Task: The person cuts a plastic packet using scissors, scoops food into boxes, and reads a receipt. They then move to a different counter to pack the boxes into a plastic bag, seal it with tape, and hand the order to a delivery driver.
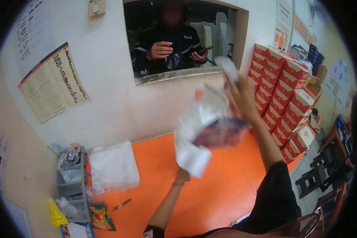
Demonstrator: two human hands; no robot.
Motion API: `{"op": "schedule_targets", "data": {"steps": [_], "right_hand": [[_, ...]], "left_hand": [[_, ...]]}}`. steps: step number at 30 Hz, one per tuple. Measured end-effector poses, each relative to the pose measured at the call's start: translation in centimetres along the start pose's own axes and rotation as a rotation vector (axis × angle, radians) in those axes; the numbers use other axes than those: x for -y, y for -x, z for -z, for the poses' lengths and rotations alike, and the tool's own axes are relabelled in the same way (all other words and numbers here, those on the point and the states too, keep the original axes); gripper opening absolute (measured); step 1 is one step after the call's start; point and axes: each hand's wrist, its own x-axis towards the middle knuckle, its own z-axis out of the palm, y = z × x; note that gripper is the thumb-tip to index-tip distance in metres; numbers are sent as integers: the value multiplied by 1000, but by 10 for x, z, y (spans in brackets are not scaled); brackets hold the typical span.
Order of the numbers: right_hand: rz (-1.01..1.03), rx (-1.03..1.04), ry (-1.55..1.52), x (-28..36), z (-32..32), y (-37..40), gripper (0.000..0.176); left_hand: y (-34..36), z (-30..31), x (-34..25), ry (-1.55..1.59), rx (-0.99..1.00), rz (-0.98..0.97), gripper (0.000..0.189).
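A blurred clear plastic bag point(192, 119) with dark and orange contents hangs over the orange counter, below the window opening. My right hand point(244, 93) is closed on its bunched top, near the window's lower right corner. A white slip of paper point(194, 160) shows at the bag's lower end; whether it is attached cannot be told. My left hand point(182, 174) is just under this slip and against the bag's lower end, its fingers hidden. Beyond the window, a person point(166, 43) in a dark jacket holds a phone point(205, 50) in one hand.
The orange counter point(222, 178) carries a stack of clear plastic bags point(114, 166), a pen point(122, 204) and a green-and-orange packet point(103, 216). A grey organizer point(72, 188) stands at its left. Red-and-white boxes point(271, 87) are piled high at the right. The window sill point(178, 77) lies ahead.
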Motion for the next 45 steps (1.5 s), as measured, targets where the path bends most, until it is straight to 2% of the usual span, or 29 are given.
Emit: {"op": "schedule_targets", "data": {"steps": [1,2,3,4,6,7,9,10,11,14,16,17,19,20,21,23,24,25,27,29,31,33,34,36,39,43,44,45], "right_hand": [[125,-58,46,7,-8,-38,16],[271,-113,272,8,-17,-73,18],[426,-219,274,6,-30,-108,19],[579,-327,272,4,-44,-140,20],[580,-370,388,-3,-69,-191,23],[408,-302,348,-8,-85,-212,27],[62,-206,237,-19,-118,-240,37],[-109,-186,168,-26,-132,-251,43],[-167,-214,159,-49,-154,-264,49],[-139,-283,117,-57,-184,-264,48],[-298,-233,-117,-54,-190,-254,40],[-305,-229,-118,-55,-188,-248,40],[-357,-23,-473,-55,-176,-243,33],[-385,89,-547,-53,-171,-243,31],[-390,83,-548,-63,-172,-248,31],[-191,185,-432,-88,-171,-254,33],[-25,166,-226,-95,-162,-250,41],[-20,152,-223,-110,-154,-245,41],[-67,-98,15,-142,-159,-230,47],[-364,-185,88,-116,-146,-181,60],[-427,-176,-241,-153,-167,-170,70],[-621,-3,-675,-111,-147,-132,74],[-620,-7,-676,-112,-150,-121,74],[-515,131,-767,-119,-158,-102,75],[-468,56,-755,-140,-182,-78,76],[-753,13,-623,-108,-174,-27,79],[-760,8,-616,-97,-166,-10,79],[-852,107,-713,-82,-156,10,78]], "left_hand": [[-52,-4,-56,74,-13,-221,47],[-90,2,-103,404,1,-119,69],[-112,-4,-179,472,-131,-25,73],[-139,4,-200,467,-174,-141,72],[-185,29,-205,321,-153,-271,56],[-218,55,-181,30,-130,-418,54],[-226,62,-212,414,-167,-303,52],[-235,63,-219,235,-305,-268,49],[-241,68,-215,224,-298,-264,49],[-260,88,-199,298,-253,-258,48],[-260,87,-209,285,-264,-266,51],[-258,84,-213,280,-272,-275,54],[-263,88,-217,294,-252,-199,59],[-263,89,-218,308,-231,-131,64],[-262,90,-218,305,-226,-126,64],[-262,87,-219,364,-298,-31,70],[-257,80,-224,371,-330,-79,66],[-259,77,-225,367,-319,-88,66],[-266,85,-217,343,-317,-105,60],[-267,79,-220,329,-303,-111,57],[-270,71,-223,344,-394,-189,51],[-274,73,-225,371,-379,-176,51],[-275,76,-225,393,-367,-154,52],[-277,82,-222,431,-339,-134,52],[-269,84,-227,495,-281,-87,53],[-256,72,-241,619,-255,-28,51],[-253,67,-243,621,-266,-22,53],[-252,65,-240,622,-257,-13,53]]}}
